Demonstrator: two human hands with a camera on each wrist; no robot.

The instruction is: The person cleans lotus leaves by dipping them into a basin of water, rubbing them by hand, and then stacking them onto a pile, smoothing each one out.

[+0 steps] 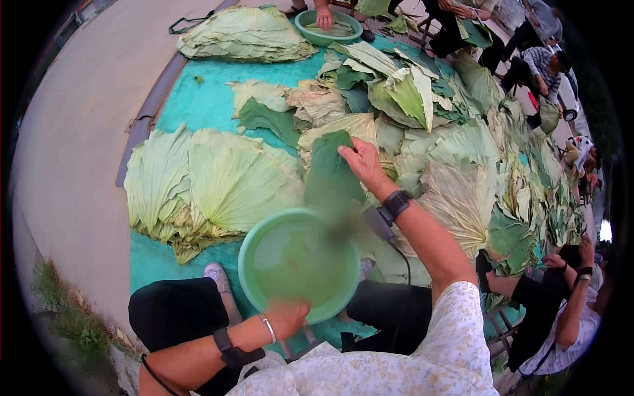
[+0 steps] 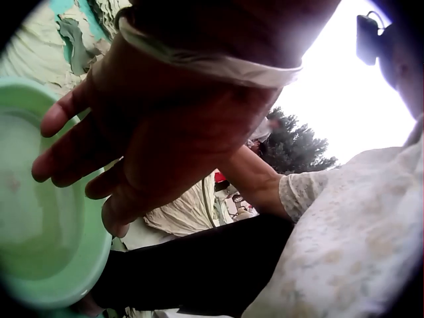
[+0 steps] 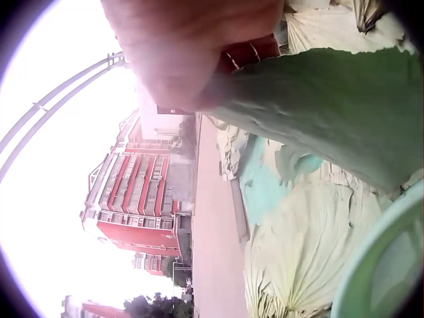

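My right hand (image 1: 366, 165) pinches a dark green leaf (image 1: 328, 165) between thumb and fingers, holding it up above the far side of a pale green basin (image 1: 247, 264). In the right wrist view the broad leaf (image 3: 324, 109) stretches out from under the hand (image 3: 192, 50), its lower end near the basin's rim. The basin stands between the knees with greenish water in it. My left hand (image 1: 288, 318) is over the basin's near rim. Seen from the left wrist, that hand (image 2: 179, 142) has loosely spread fingers with nothing held between them.
A fanned stack of pale leaves (image 1: 241, 175) lies left of the basin, another stack (image 1: 244, 36) farther back. Loose leaves (image 1: 389, 86) cover much of the turquoise sheet (image 1: 198, 99). A second basin (image 1: 305, 32) stands at the back by another person's hand. Several people sit along the right.
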